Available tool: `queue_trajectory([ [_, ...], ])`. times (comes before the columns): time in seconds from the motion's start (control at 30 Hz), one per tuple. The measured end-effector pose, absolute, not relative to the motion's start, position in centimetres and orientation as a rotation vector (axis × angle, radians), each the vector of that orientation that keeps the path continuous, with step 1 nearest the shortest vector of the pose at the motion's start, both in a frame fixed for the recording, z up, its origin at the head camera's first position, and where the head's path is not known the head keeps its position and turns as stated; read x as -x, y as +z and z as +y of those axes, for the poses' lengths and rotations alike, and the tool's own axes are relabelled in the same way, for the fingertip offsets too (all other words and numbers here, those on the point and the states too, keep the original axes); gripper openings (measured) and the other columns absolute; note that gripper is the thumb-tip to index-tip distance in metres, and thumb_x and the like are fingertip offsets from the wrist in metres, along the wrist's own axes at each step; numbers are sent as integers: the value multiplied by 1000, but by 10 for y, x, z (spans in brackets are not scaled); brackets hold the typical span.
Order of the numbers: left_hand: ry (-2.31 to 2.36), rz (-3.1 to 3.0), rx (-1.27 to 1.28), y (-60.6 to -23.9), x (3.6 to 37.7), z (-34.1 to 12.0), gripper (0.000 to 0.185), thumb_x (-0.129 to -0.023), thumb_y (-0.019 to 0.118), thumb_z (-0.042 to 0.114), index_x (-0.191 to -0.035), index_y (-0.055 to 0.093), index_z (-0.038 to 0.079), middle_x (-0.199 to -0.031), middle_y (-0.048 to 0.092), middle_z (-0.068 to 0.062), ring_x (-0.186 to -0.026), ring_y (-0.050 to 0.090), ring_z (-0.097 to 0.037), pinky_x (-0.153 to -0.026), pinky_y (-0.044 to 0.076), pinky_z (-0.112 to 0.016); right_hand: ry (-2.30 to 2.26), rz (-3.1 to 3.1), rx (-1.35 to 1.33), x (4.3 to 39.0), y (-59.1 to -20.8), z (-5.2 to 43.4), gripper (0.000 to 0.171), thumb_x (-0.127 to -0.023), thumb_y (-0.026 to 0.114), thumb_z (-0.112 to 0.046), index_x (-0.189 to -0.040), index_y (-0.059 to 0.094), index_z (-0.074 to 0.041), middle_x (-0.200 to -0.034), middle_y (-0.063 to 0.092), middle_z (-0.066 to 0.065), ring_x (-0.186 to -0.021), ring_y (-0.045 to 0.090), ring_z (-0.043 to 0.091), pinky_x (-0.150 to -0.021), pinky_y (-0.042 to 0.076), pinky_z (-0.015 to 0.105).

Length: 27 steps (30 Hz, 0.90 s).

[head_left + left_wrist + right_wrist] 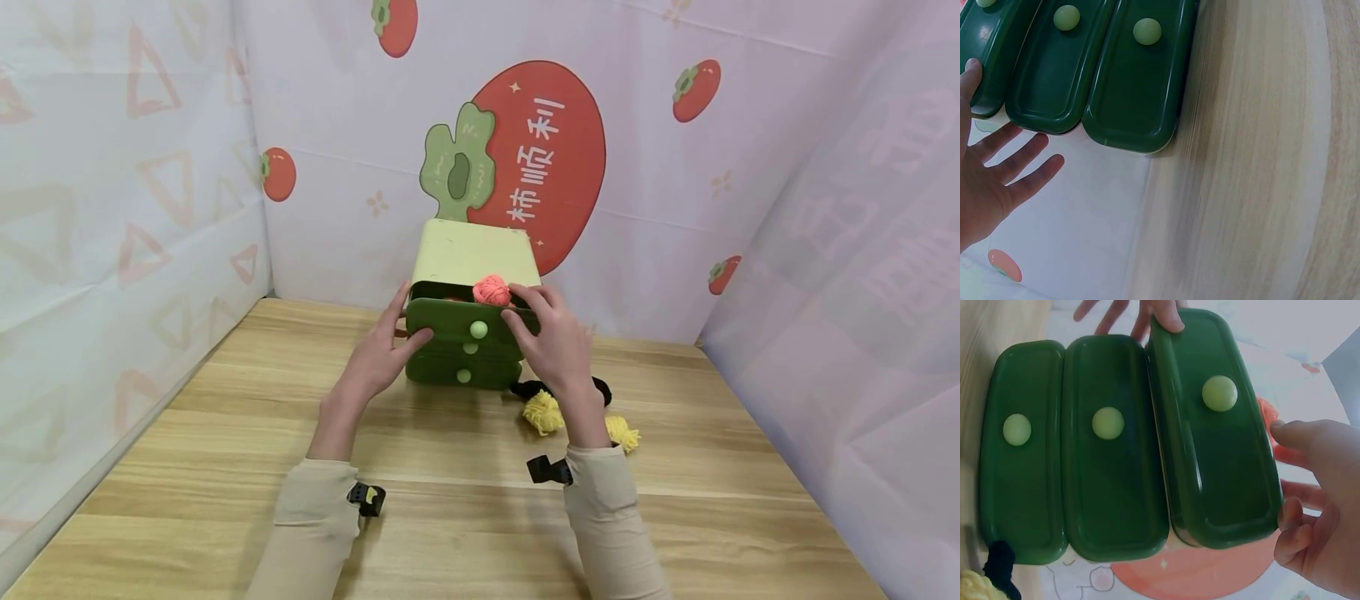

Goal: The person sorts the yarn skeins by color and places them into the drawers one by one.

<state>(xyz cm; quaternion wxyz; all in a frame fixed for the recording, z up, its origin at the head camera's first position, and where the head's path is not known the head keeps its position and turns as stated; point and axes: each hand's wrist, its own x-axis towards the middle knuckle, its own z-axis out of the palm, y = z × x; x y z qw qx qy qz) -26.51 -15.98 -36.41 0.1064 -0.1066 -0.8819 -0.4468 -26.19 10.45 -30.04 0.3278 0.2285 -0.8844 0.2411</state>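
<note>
A small chest (472, 250) with a pale green shell and three dark green drawers stands at the back of the wooden table (450, 533). Its top drawer (450, 323) (1222, 456) (988, 56) sticks out a little, and a pink yarn ball (491, 290) (1266, 412) sits at its upper rim. My left hand (382, 350) (985, 181) has straight, spread fingers along the drawer's left end, thumb on its front. My right hand (551, 337) (1322, 519) rests loosely bent fingers on the drawer's upper right edge, one finger reaching toward the pink ball.
Two yellow yarn tufts (543, 412) (622, 432) and a black yarn piece (528, 388) (1000, 559) lie on the table right of the chest, partly under my right forearm. Printed cloth walls (150, 208) close in the left, back and right sides.
</note>
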Motion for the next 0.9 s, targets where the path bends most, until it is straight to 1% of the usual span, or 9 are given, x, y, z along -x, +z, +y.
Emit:
queue_trajectory([
  [0.1,-1316,-2597,317,-364,265,-160,82,-93,51,67,-154,-3,53,-149,45,-7,-124,58,-31,-94,50,-57,609,-2296,-638,260,-299,99,39,-95,67,-37,-132,65,-22,-119,63,4,-72,61,20,-48,36,30],
  [0.27,-1320,-2593,321,-364,265,-159,82,-92,51,68,-153,-2,54,-148,45,-7,-124,59,-31,-93,50,-57,549,-2328,-682,257,-295,90,38,-96,66,-35,-131,67,-21,-119,62,4,-71,61,17,-49,37,28],
  [0.4,-1320,-2594,320,-366,266,-160,82,-92,50,70,-153,-3,55,-148,45,-7,-124,59,-32,-93,50,-57,460,-2418,-659,253,-291,85,38,-96,65,-40,-130,67,-25,-120,62,0,-65,58,14,-47,36,28],
  [0.5,-1314,-2586,317,-365,267,-160,82,-92,49,70,-153,-3,55,-149,45,-6,-125,58,-31,-93,51,-56,411,-2491,-663,250,-287,82,40,-96,63,-44,-132,65,-27,-122,61,-1,-64,58,12,-47,36,28],
  [0.63,-1300,-2584,327,-365,267,-160,83,-92,50,69,-155,-2,52,-150,45,-7,-124,59,-31,-94,50,-56,424,-2529,-673,248,-286,80,44,-96,62,-45,-135,62,-25,-125,60,0,-62,55,12,-48,35,27],
  [0.73,-1304,-2594,344,-367,267,-160,83,-92,50,69,-154,-2,52,-149,45,-7,-124,59,-31,-95,50,-56,446,-2511,-674,249,-286,79,48,-96,63,-43,-139,59,-22,-130,59,0,-54,51,14,-45,34,29],
  [0.8,-1319,-2597,334,-367,266,-159,82,-92,50,69,-154,-2,54,-149,45,-6,-125,58,-31,-95,50,-56,444,-2496,-690,250,-286,77,49,-96,63,-43,-140,58,-21,-133,59,0,-54,52,15,-45,37,30],
  [0.9,-1325,-2588,325,-368,266,-160,82,-92,50,69,-153,-2,54,-149,44,-6,-125,58,-31,-94,50,-57,441,-2489,-723,252,-286,74,46,-98,60,-44,-137,61,-20,-132,61,-2,-64,62,14,-51,44,30],
])
